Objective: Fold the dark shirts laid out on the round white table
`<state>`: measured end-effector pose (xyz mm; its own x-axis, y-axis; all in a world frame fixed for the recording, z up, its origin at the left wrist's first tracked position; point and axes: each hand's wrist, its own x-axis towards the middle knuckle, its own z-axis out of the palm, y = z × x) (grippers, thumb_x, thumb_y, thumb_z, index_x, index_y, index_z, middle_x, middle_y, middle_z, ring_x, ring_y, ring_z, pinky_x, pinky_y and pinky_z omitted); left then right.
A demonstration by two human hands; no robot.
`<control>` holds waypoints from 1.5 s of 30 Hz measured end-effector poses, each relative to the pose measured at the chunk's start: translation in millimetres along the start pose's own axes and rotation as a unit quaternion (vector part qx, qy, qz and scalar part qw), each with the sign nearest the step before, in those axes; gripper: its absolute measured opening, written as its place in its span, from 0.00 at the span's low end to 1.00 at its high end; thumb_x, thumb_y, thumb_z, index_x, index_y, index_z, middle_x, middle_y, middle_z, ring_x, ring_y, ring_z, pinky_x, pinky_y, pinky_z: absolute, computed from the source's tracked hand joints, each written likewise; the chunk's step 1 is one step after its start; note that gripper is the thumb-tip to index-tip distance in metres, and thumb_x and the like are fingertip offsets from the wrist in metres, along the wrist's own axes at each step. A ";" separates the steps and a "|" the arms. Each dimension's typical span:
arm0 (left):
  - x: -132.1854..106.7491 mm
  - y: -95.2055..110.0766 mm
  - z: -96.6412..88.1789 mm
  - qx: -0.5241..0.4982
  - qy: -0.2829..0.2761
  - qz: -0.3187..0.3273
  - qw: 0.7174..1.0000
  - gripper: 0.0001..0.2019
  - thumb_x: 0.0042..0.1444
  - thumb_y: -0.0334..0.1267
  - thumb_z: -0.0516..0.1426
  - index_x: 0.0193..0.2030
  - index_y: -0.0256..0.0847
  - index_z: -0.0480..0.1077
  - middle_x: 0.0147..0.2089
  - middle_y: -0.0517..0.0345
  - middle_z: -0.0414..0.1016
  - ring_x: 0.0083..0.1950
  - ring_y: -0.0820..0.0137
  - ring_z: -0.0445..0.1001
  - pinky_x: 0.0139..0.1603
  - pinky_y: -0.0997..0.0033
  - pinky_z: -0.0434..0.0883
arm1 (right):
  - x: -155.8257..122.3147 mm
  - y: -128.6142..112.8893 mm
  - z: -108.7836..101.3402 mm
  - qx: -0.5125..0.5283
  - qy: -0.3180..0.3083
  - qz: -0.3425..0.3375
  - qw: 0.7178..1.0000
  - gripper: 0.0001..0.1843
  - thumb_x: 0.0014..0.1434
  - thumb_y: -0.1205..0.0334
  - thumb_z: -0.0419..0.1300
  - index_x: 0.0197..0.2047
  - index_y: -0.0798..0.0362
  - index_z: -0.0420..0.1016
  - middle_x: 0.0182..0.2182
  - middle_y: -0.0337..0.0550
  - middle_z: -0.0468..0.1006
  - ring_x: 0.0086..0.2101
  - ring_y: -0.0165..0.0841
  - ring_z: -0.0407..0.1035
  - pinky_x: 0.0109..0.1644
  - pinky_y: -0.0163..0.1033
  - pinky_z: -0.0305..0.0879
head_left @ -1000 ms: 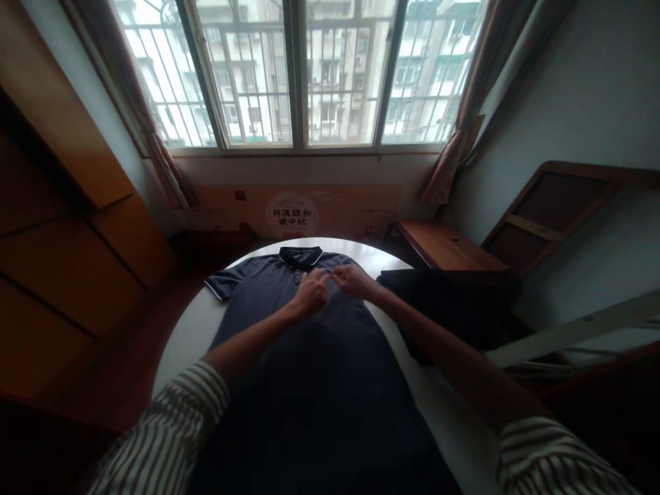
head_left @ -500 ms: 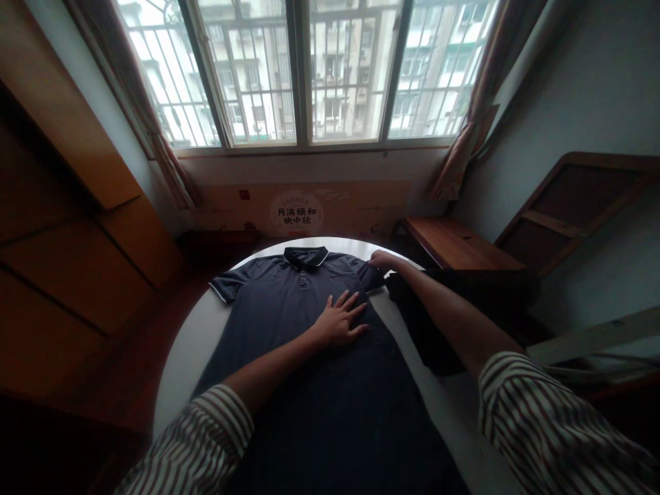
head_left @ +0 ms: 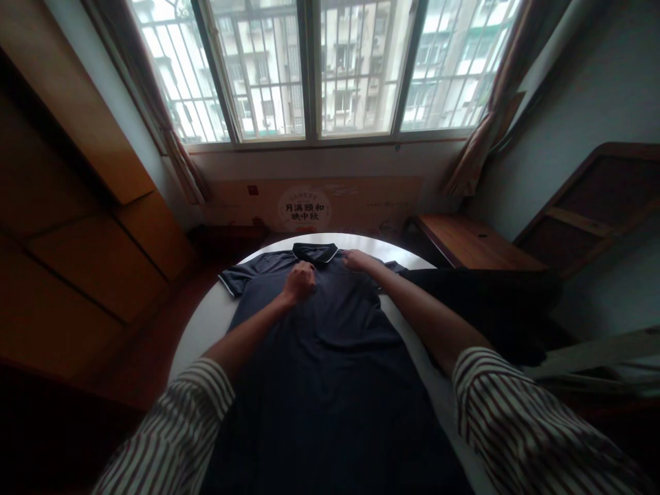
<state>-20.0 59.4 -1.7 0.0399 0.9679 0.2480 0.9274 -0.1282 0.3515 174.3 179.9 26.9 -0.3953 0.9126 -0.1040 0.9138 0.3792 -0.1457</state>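
Observation:
A dark blue-grey polo shirt lies front side up on a round white table, its black, white-edged collar toward the window. Just below the collar, at the button placket, my left hand is closed on the shirt front. My right hand pinches the cloth by the shoulder, a little right of the collar. Both hands' fingertips are partly hidden. The left sleeve in view lies spread out, while my right forearm covers part of the other sleeve.
Dark black cloth shows beyond the table's right edge, its shape hard to make out. Behind it stands a wooden desk. Wooden cabinets line the left side, and a printed panel runs below the barred window.
My left hand has gone from lying flat on the chest to closing near the placket. My right hand has left the sleeve for the shoulder by the collar. The view has shifted slightly.

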 end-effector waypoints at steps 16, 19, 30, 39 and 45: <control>67.0 -138.8 -9.7 0.106 -0.111 -0.153 0.976 0.35 0.61 0.66 0.43 0.73 0.62 0.48 0.77 0.60 0.39 0.75 0.41 0.36 0.65 0.24 0.41 | 2.7 -29.6 37.2 0.022 0.078 0.009 0.997 0.33 0.70 0.42 0.38 0.73 0.46 0.52 0.73 0.51 0.46 0.70 0.54 0.38 0.66 0.71 0.34; 67.3 -139.0 -9.7 0.103 -0.108 -0.152 0.977 0.34 0.61 0.65 0.45 0.73 0.62 0.50 0.77 0.61 0.41 0.75 0.41 0.38 0.65 0.25 0.44 | -40.5 -61.6 43.6 0.001 0.114 -0.076 0.991 0.29 0.71 0.50 0.43 0.69 0.54 0.60 0.71 0.55 0.52 0.69 0.51 0.43 0.68 0.67 0.36; 19.6 -141.7 -34.9 0.109 0.070 -0.286 0.949 0.21 0.64 0.34 0.46 0.62 0.37 0.65 0.67 0.40 0.64 0.70 0.53 0.56 0.69 0.40 0.49 | -276.5 -171.3 74.7 0.140 -0.069 -0.455 0.877 0.41 0.63 0.31 0.48 0.73 0.40 0.51 0.73 0.47 0.43 0.70 0.58 0.28 0.66 0.75 0.27; -32.0 -207.8 -80.0 0.052 0.047 -0.410 0.909 0.21 0.61 0.51 0.56 0.50 0.35 0.73 0.53 0.38 0.77 0.54 0.52 0.75 0.50 0.61 0.72 | -313.1 -182.5 66.8 0.172 -0.111 -0.483 0.851 0.43 0.60 0.31 0.53 0.73 0.37 0.50 0.74 0.47 0.36 0.70 0.56 0.27 0.66 0.73 0.23; -24.1 -205.1 -84.6 0.049 0.109 -0.356 0.927 0.12 0.63 0.36 0.55 0.52 0.38 0.70 0.54 0.44 0.77 0.54 0.61 0.75 0.48 0.70 0.70 | -318.2 -181.7 65.4 0.171 -0.109 -0.486 0.850 0.42 0.61 0.32 0.53 0.73 0.37 0.49 0.74 0.47 0.36 0.70 0.56 0.27 0.66 0.74 0.24</control>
<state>-242.6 44.1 -3.5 -0.6619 0.7315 0.1641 0.7189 0.5573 0.4154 127.9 -189.5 22.1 -0.9902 0.1285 0.0549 0.0788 0.8381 -0.5397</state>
